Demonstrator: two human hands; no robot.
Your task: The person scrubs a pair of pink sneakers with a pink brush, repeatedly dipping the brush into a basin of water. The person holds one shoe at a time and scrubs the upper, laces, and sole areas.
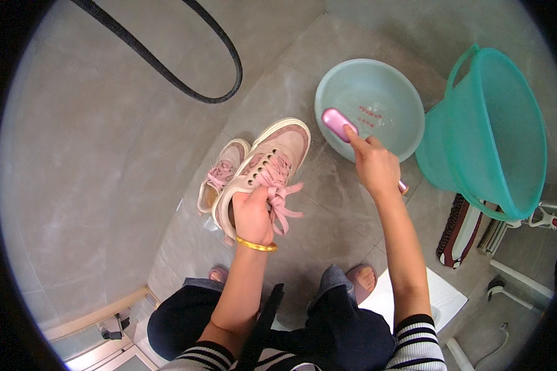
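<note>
My left hand (253, 215), with a gold bangle at its wrist, grips a pink lace-up sneaker (278, 153) by its opening and tongue; the toe points up and to the right. The other pink sneaker (225, 169) is behind it by the wall. My right hand (376, 162) is closed around a pink brush (336, 124), index finger along its back, over the near edge of a pale round basin (322, 88). The brush's bristles are hidden. Red writing shows on the basin's bottom, which looks wet.
A tall turquoise plastic basket or tub (455, 153) stands right of the basin. Below it lie a maroon and white mop head (462, 232) and other cleaning tools. A black hose (167, 72) hangs at the upper left. A white floor fixture (450, 297) is beside my foot.
</note>
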